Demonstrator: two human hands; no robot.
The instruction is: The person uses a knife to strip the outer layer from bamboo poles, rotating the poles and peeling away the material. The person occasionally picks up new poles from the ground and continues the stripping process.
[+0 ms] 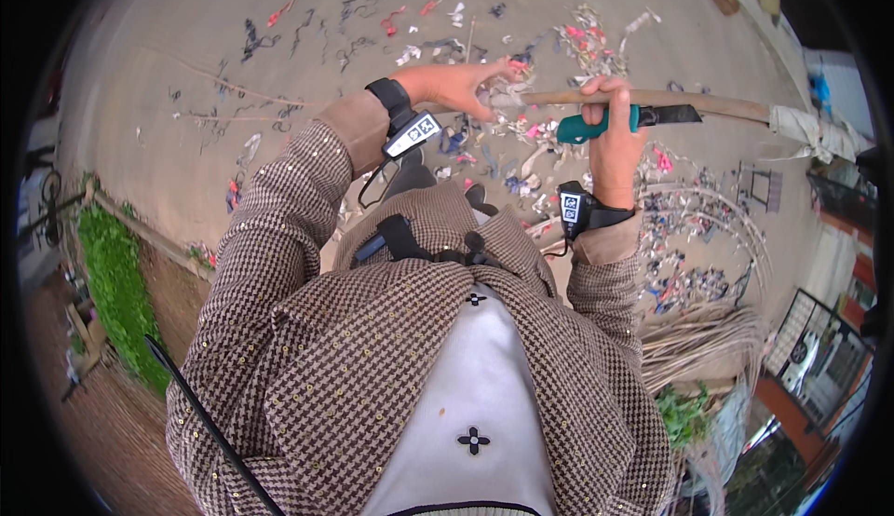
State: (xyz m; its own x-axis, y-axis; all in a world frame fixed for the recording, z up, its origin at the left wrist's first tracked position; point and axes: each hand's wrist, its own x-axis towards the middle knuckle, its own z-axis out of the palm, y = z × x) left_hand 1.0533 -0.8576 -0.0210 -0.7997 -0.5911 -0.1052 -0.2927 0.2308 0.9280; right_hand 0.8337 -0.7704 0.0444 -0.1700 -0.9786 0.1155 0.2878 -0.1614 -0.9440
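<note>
My right hand (615, 134) is closed around a green-handled cutting tool (585, 128) with a short, dark, flat blade that points right. The fingers of this hand also curl over a long, pale brown pole (694, 101). My left hand (452, 86) is at the pole's left part, thumb and fingers spread apart around it without closing on it. Pale wrapping (810, 132) covers the pole towards the right edge. The part of the pole behind my left hand is hidden.
Scraps of coloured cloth (587, 41) and dark strips (256, 41) litter the concrete ground. A bundle of long canes (703, 344) lies at the lower right, by bent hoops (736, 213). A green hedge (116, 278) grows at the left.
</note>
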